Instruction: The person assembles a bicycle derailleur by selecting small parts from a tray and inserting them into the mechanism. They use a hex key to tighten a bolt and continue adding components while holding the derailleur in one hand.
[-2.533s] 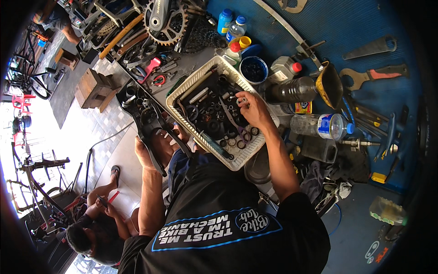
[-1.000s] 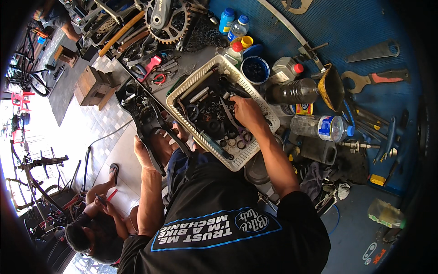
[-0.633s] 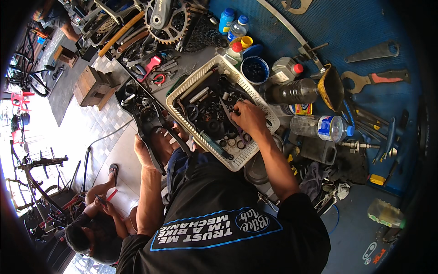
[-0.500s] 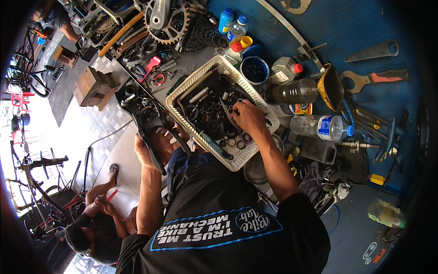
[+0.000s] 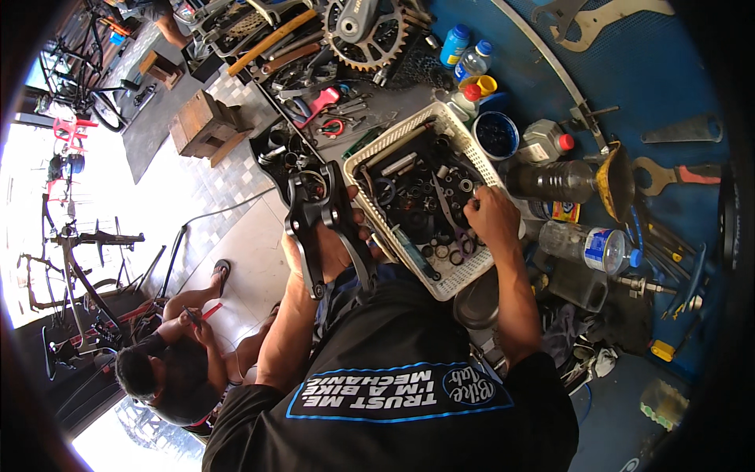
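My left hand [image 5: 329, 250] is wrapped round a black forked bicycle part [image 5: 303, 228], shaped like a suspension linkage with two long arms and small pivot holes. It is held up to the left of a white plastic basket [image 5: 414, 274]. Small bike parts fill the basket: rings, bearings, spacers and a long flat metal piece [image 5: 445, 200]. My right hand [image 5: 495, 216] is over the basket's right side, its fingers curled together. Whatever they may hold is hidden by the hand.
Bottles, a blue tub [image 5: 497, 135] and a dark jar [image 5: 554, 181] stand right of the basket. Tools hang on the blue wall [image 5: 605, 86]. A crankset [image 5: 366, 35] and pliers lie beyond. A wooden stool [image 5: 203, 126] and a seated person [image 5: 177, 366] are at left.
The forked part in my left hand has been raised and turned, its arms now facing me. My right hand has shifted from the basket's middle toward its right rim. The view has swung left.
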The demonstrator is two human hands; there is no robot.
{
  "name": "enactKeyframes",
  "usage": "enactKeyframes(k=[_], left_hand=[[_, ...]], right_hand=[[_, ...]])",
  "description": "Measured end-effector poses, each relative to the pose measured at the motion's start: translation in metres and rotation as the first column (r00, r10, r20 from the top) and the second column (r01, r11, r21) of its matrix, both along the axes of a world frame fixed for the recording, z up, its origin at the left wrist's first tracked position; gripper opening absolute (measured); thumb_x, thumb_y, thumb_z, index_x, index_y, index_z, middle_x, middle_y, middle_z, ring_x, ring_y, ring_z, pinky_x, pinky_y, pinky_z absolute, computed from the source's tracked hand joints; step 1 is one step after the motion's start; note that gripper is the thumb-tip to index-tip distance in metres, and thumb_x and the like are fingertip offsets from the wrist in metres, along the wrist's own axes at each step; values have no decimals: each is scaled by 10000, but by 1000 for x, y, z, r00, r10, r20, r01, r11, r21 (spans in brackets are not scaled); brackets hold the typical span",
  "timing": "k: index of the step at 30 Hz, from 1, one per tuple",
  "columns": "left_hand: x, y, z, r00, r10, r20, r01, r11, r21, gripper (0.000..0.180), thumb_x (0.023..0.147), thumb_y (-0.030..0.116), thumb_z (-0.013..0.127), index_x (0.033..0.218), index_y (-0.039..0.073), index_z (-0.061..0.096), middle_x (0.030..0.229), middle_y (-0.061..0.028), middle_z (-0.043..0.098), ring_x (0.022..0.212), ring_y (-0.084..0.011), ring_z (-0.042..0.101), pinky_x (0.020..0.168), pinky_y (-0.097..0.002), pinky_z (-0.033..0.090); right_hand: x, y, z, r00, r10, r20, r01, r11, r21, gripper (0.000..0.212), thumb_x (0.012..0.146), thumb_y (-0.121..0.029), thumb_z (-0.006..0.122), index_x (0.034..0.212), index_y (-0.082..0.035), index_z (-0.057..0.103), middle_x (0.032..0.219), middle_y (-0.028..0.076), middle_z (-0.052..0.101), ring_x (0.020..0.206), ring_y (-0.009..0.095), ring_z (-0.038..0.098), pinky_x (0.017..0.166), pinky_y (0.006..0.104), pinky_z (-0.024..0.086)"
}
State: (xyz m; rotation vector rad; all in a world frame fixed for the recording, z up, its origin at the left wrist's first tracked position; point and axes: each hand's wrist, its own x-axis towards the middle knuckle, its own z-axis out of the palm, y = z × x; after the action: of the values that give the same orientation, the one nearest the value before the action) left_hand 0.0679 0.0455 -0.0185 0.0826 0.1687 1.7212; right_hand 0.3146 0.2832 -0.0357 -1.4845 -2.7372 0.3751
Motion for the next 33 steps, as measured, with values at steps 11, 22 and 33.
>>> enactKeyframes(k=[11, 22, 33], left_hand=[[8, 8, -5, 916, -206, 345, 36, 897, 440, 829, 1037, 438, 626, 1657, 27, 261, 1261, -261, 535, 1115, -435, 601, 1016, -779, 496], [-3, 1, -8, 985, -126, 115, 102, 976, 194, 963, 971, 564, 658, 1656, 39, 231, 1302, -237, 541, 1180, -427, 578, 1033, -771, 472], [0, -3, 4, 982, 3, -187, -5, 1000, -13, 1198, 813, 662, 817, 1645, 19, 243, 1487, -180, 490, 1150, -354, 587, 960, -554, 575]], right_hand=[[0, -3, 3, 996, -38, 80, 40, 999, -33, 214, 892, -257, 740, 986, -69, 698, 989, 136, 722, 928, 385, 719, 791, 515, 570], [-3, 0, 1, 999, -9, -53, 8, 1000, -17, 140, 905, -195, 745, 950, -78, 681, 943, 131, 720, 883, 375, 717, 750, 495, 561], [-28, 0, -25, 989, 99, -110, -104, 994, -42, 158, 918, -169, 732, 1068, -121, 752, 1033, 106, 692, 882, 369, 725, 790, 490, 591]])
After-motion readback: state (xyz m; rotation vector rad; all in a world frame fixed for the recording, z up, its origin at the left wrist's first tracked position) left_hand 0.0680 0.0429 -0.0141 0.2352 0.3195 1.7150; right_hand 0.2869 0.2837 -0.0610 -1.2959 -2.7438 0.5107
